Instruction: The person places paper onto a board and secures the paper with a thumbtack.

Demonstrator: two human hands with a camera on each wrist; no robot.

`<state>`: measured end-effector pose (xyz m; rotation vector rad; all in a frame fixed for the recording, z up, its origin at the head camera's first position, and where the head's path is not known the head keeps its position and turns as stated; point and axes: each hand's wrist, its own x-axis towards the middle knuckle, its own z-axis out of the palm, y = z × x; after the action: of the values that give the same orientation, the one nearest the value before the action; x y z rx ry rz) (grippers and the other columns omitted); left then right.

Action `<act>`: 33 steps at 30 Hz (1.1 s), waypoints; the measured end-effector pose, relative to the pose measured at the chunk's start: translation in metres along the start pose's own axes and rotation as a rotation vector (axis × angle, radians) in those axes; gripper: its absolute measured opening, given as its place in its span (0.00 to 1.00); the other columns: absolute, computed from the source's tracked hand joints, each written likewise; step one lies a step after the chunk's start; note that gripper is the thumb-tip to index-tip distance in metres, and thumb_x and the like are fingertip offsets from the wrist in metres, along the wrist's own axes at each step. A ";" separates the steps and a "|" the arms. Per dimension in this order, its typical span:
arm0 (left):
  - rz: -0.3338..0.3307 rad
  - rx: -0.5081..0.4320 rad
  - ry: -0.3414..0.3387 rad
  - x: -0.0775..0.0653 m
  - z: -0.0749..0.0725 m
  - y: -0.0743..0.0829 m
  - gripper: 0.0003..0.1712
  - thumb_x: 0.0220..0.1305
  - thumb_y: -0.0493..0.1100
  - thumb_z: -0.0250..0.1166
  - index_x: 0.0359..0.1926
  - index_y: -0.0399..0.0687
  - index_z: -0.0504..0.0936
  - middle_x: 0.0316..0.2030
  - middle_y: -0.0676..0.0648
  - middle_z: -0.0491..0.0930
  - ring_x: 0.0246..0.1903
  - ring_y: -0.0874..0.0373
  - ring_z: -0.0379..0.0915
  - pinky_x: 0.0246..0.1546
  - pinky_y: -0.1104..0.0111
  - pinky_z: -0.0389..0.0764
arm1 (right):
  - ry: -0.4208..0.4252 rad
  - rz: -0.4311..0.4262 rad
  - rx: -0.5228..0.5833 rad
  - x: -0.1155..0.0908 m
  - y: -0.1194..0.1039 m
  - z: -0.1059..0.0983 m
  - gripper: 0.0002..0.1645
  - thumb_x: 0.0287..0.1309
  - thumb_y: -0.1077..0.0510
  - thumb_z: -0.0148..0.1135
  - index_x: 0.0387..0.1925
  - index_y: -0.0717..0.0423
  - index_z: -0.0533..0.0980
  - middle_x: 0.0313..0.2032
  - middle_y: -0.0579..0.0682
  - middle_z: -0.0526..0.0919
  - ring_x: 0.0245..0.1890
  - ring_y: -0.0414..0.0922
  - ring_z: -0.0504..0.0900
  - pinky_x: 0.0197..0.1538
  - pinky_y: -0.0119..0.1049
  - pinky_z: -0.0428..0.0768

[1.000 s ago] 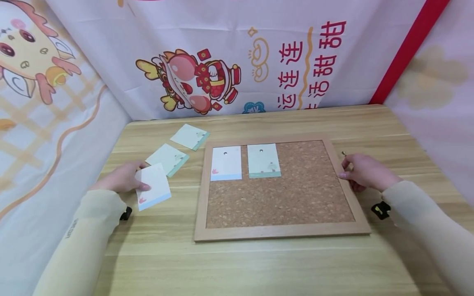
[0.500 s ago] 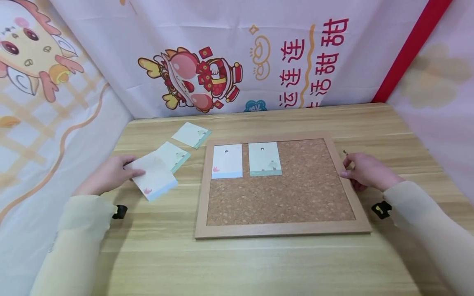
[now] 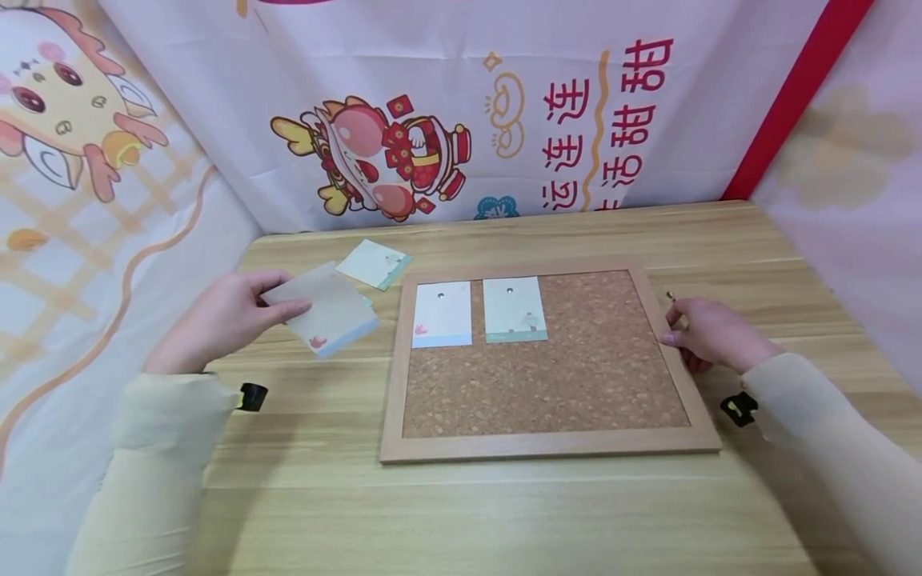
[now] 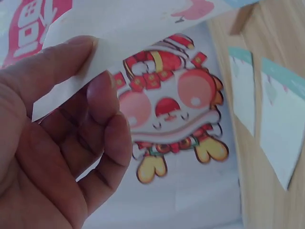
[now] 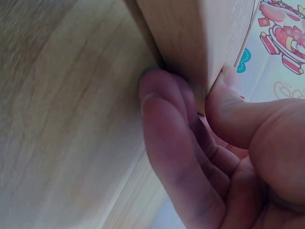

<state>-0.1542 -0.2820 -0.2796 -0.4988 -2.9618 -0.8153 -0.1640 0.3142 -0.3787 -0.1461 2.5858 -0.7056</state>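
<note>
Thumb and fingers of my left hand (image 3: 223, 316) pinch one side of a white note sheet (image 3: 327, 310) with a blue strip and a small pink print. The sheet is raised and tilted over the table's left side. My right hand (image 3: 720, 332) grips the right edge of a wood-framed corkboard (image 3: 547, 446), thumb on the frame and fingers against its outer side. Two notes are pinned side by side at the board's top left: a blue-edged note (image 3: 442, 324) and a green-edged note (image 3: 515, 320).
A loose green-edged note (image 3: 374, 264) lies at the back left; another is mostly hidden under the raised sheet. Close to the right fingertips is a small brass-coloured piece (image 3: 671, 296). Printed cloth (image 3: 446, 48) hangs behind the wooden table (image 3: 519, 520).
My left hand has lifted the blue-edged note sheet off the table, up and to the right, now covering most of the nearer green-edged note. My right hand stays at the corkboard's edge.
</note>
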 end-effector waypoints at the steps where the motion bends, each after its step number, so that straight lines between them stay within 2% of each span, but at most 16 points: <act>1: 0.018 -0.014 0.000 0.002 0.002 0.006 0.09 0.62 0.49 0.71 0.34 0.51 0.83 0.24 0.51 0.80 0.19 0.59 0.70 0.22 0.71 0.70 | 0.001 0.000 -0.001 0.000 0.000 0.000 0.20 0.70 0.57 0.59 0.48 0.72 0.67 0.20 0.51 0.81 0.20 0.45 0.80 0.27 0.42 0.80; 8: 0.216 -0.067 -0.053 0.018 0.019 0.047 0.05 0.63 0.46 0.71 0.34 0.53 0.84 0.26 0.54 0.81 0.22 0.61 0.73 0.23 0.72 0.73 | 0.011 0.014 -0.012 -0.002 0.000 0.001 0.21 0.70 0.56 0.59 0.49 0.71 0.67 0.22 0.51 0.80 0.20 0.45 0.80 0.27 0.42 0.80; 14: 0.276 -0.110 -0.176 0.033 0.038 0.084 0.05 0.65 0.44 0.69 0.41 0.51 0.85 0.34 0.53 0.84 0.29 0.59 0.77 0.28 0.67 0.79 | 0.020 0.034 -0.017 -0.003 -0.001 0.002 0.20 0.70 0.56 0.58 0.50 0.70 0.67 0.23 0.52 0.81 0.22 0.45 0.80 0.27 0.41 0.80; 20: 0.350 -0.280 -0.262 0.043 0.063 0.114 0.11 0.65 0.40 0.68 0.48 0.47 0.85 0.40 0.51 0.84 0.29 0.57 0.81 0.28 0.65 0.81 | 0.033 0.031 -0.034 -0.004 -0.001 0.003 0.21 0.70 0.55 0.59 0.51 0.71 0.67 0.24 0.53 0.80 0.22 0.45 0.80 0.27 0.41 0.80; 24: 0.342 -0.424 -0.314 0.046 0.079 0.130 0.14 0.64 0.38 0.69 0.51 0.44 0.85 0.40 0.49 0.85 0.29 0.54 0.81 0.28 0.66 0.80 | 0.039 0.053 -0.026 -0.003 -0.003 0.003 0.21 0.70 0.56 0.59 0.51 0.70 0.67 0.25 0.54 0.79 0.22 0.45 0.80 0.27 0.40 0.80; 27: 0.314 -0.504 -0.348 0.047 0.090 0.140 0.13 0.64 0.38 0.69 0.50 0.43 0.85 0.37 0.48 0.85 0.28 0.55 0.79 0.27 0.68 0.78 | 0.040 0.058 -0.017 -0.001 -0.002 0.004 0.20 0.70 0.57 0.59 0.51 0.70 0.67 0.25 0.54 0.79 0.21 0.45 0.80 0.27 0.40 0.80; 33: 0.270 -0.506 -0.367 0.051 0.105 0.156 0.05 0.64 0.43 0.70 0.36 0.46 0.84 0.27 0.49 0.80 0.24 0.58 0.69 0.23 0.69 0.70 | 0.057 0.024 -0.045 -0.002 0.000 0.004 0.20 0.70 0.55 0.58 0.50 0.70 0.68 0.22 0.52 0.80 0.20 0.45 0.81 0.28 0.41 0.79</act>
<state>-0.1476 -0.0872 -0.2877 -1.1515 -2.8587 -1.5895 -0.1611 0.3127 -0.3807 -0.1112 2.6543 -0.6519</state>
